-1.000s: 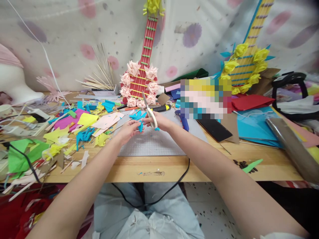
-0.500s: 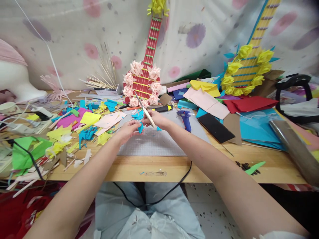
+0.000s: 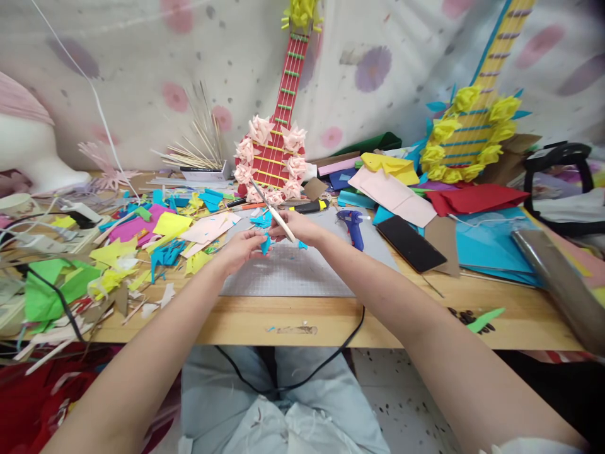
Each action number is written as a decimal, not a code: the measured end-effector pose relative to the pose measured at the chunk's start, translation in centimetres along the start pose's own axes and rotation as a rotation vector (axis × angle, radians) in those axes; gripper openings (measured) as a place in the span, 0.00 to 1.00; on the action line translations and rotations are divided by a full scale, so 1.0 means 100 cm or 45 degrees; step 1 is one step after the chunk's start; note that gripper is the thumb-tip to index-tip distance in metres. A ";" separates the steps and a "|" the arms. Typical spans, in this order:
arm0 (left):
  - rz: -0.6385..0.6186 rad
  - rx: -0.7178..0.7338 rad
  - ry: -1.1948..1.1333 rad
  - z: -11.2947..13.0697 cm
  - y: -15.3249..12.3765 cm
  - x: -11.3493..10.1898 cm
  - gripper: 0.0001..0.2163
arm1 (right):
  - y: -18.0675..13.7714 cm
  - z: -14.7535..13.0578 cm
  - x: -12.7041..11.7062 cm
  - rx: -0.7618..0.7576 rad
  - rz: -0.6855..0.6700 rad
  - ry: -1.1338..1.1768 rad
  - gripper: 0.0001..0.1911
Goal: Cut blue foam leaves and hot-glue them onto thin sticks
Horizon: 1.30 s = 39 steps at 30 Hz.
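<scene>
My left hand (image 3: 244,250) pinches a small piece of blue paper (image 3: 266,244) above the grey cutting mat. Beside it, my right hand (image 3: 297,227) grips white-handled scissors (image 3: 282,222), their dark blades slanting up and away to the left. The scissors appear nearly edge-on, so how far the blades are apart cannot be seen. More blue paper scraps (image 3: 261,219) lie on the cutting mat (image 3: 293,274) just beyond my fingers. A red paper guitar (image 3: 275,157) trimmed with pale pink paper flowers leans upright behind both hands.
A blue glue gun (image 3: 352,228), a black phone (image 3: 411,243) and a cutter knife (image 3: 309,206) lie right and beyond. Coloured scraps (image 3: 165,224) cover the left side. Paper sheets (image 3: 491,243) and a yellow paper guitar (image 3: 466,135) stand right. A black cable (image 3: 350,337) hangs over the front edge.
The view has shifted very slightly. Both hands stay almost in place, still holding the blue paper and the scissors.
</scene>
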<state>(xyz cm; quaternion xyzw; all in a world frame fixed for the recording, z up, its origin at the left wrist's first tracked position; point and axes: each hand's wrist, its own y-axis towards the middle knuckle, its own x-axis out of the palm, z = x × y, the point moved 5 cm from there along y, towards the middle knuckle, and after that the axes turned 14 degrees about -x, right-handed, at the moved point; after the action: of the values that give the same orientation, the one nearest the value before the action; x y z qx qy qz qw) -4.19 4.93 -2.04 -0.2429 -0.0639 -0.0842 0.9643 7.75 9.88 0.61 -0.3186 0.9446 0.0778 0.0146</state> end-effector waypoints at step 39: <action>0.450 0.168 0.089 0.018 0.023 0.028 0.11 | -0.009 -0.021 -0.069 -0.149 0.309 -0.094 0.16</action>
<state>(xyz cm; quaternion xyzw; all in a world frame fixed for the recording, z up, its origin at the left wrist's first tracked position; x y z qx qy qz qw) -1.15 7.41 -1.10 -0.1836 0.0079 0.0825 0.9795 13.79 12.98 3.09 -0.1991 0.9689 0.1454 0.0211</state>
